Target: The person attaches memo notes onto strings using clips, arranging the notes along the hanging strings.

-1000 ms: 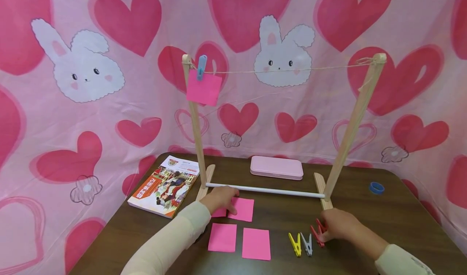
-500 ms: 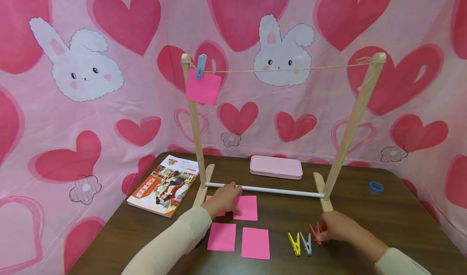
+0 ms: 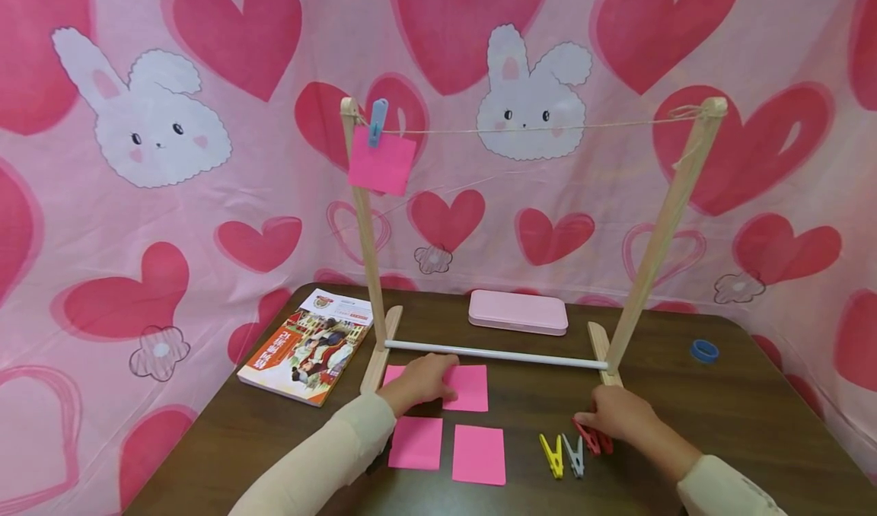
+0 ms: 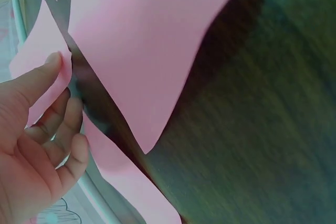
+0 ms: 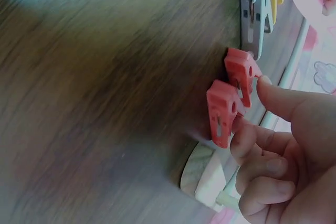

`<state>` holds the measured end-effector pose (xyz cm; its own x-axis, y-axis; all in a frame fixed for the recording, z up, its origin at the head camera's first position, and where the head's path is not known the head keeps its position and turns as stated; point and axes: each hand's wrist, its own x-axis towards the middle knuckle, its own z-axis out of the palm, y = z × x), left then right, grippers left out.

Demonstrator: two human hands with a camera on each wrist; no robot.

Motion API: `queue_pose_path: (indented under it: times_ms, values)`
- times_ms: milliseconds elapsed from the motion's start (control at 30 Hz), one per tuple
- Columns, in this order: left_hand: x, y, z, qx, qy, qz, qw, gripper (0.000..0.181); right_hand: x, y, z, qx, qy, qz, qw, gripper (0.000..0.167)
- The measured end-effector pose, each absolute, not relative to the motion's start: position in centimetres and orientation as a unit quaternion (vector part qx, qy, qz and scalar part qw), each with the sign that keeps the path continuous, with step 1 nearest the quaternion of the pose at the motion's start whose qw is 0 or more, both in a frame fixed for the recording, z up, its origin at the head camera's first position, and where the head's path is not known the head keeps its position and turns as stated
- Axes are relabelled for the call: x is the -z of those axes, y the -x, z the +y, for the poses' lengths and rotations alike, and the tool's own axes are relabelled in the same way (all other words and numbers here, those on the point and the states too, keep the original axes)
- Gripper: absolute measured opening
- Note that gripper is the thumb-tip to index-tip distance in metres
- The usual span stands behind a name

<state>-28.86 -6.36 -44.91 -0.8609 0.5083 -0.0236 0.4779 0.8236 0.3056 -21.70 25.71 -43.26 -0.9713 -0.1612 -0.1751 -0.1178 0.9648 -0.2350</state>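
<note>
My left hand (image 3: 423, 380) pinches the edge of a pink paper square (image 4: 42, 40), thumb on top and fingers below. In the head view this is the back right square of a small grid; the hand partly covers the back left one (image 3: 393, 373). Two more pink squares (image 3: 415, 444) lie in front. My right hand (image 3: 623, 413) has thumb and index finger at either side of two red clothespins (image 5: 220, 111), the other fingers curled. Beside them, to the left, lie a grey clothespin (image 3: 574, 455) and a yellow one (image 3: 551, 455).
A wooden frame (image 3: 658, 257) with a string across its top stands behind the hands; a blue clothespin (image 3: 377, 124) holds a pink square (image 3: 381, 164) there. A book (image 3: 308, 348) lies left, a pink case (image 3: 518, 312) at the back, a blue ring (image 3: 703, 351) at right.
My left hand has shifted slightly right along with the back right pink square. My right hand has moved a little left over the red clothespins, which have shifted slightly.
</note>
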Motion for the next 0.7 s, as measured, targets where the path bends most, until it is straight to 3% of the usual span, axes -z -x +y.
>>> queue_pose_path:
  times_ms: [367,700]
  values:
    - [44.82,28.76,-6.66,-0.215,-0.258,0.94,0.059,0.034,43.56,21.92,25.58,0.123,0.075,0.986,0.078,0.016]
    - [45.06,28.85,-6.67,-0.254,-0.284,0.923,0.049,0.031,43.59,22.14,25.8,0.163,0.068,0.984,0.034,0.016]
